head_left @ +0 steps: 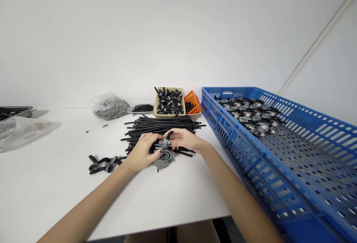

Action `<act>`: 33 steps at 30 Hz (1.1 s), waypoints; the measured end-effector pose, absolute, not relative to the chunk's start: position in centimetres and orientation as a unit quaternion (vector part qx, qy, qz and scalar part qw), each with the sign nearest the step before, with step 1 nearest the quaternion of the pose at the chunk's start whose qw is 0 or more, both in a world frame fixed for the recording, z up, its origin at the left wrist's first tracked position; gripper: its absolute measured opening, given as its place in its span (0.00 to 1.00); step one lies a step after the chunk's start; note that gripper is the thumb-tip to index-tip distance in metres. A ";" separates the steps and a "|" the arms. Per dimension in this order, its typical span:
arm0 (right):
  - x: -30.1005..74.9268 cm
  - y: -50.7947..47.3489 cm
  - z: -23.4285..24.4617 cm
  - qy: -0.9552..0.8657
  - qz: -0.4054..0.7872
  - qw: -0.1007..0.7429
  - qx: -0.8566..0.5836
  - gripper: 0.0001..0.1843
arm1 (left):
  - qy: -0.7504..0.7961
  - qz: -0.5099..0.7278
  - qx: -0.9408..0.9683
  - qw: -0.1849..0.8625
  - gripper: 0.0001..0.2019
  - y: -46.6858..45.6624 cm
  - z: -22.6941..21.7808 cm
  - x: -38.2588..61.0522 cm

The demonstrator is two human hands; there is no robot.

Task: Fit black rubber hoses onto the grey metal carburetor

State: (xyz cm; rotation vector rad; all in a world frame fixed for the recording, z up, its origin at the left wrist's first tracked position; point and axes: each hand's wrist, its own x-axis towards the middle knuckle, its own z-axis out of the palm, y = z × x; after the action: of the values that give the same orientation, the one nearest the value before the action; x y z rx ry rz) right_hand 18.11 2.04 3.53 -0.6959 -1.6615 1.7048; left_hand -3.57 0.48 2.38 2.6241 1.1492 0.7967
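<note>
A grey metal part (164, 158) with a round opening rests on the white table (55, 183) in front of me. My left hand (142, 151) grips its left side with fingers curled. My right hand (182, 139) pinches a short black tube piece (169, 135) at the top of the part. Just behind both hands lies a pile of long black tubes (161, 126).
A big blue crate (292, 168) on the right holds finished grey parts (248, 114) at its far end. A beige bin (169, 102) of black-and-grey pieces, an orange basket (193, 102), a plastic bag (110, 106) and loose pieces (104, 163) surround the work spot.
</note>
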 end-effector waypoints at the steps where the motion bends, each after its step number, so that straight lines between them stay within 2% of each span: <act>1: 17.8 2.0 3.5 -0.636 0.645 0.331 -0.264 0.24 | 0.387 0.266 0.879 0.080 0.14 0.5 2.4 -3.6; 5: 17.3 1.8 3.5 -0.647 0.631 0.339 -0.260 0.21 | 0.391 0.261 0.879 0.076 0.14 0.4 2.4 -3.6; 13: 19.2 2.1 4.4 -0.654 0.648 0.281 -0.271 0.19 | 0.385 0.267 0.879 0.093 0.14 0.3 2.7 -3.5; 22: 18.8 2.1 3.9 -0.645 0.650 0.304 -0.262 0.23 | 0.390 0.269 0.876 0.088 0.14 0.4 2.6 -3.5; 28: 17.2 1.9 3.1 -0.653 0.620 0.352 -0.255 0.25 | 0.385 0.268 0.879 0.088 0.13 0.6 2.5 -3.5; 33: 18.0 1.6 4.1 -0.671 0.613 0.325 -0.261 0.23 | 0.392 0.269 0.875 0.096 0.14 0.5 2.5 -3.6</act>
State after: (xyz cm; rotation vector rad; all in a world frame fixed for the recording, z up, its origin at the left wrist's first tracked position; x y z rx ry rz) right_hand 17.96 1.62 4.11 -0.6851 -1.7586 1.6069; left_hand -3.58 0.50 2.46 2.5914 1.1623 0.7959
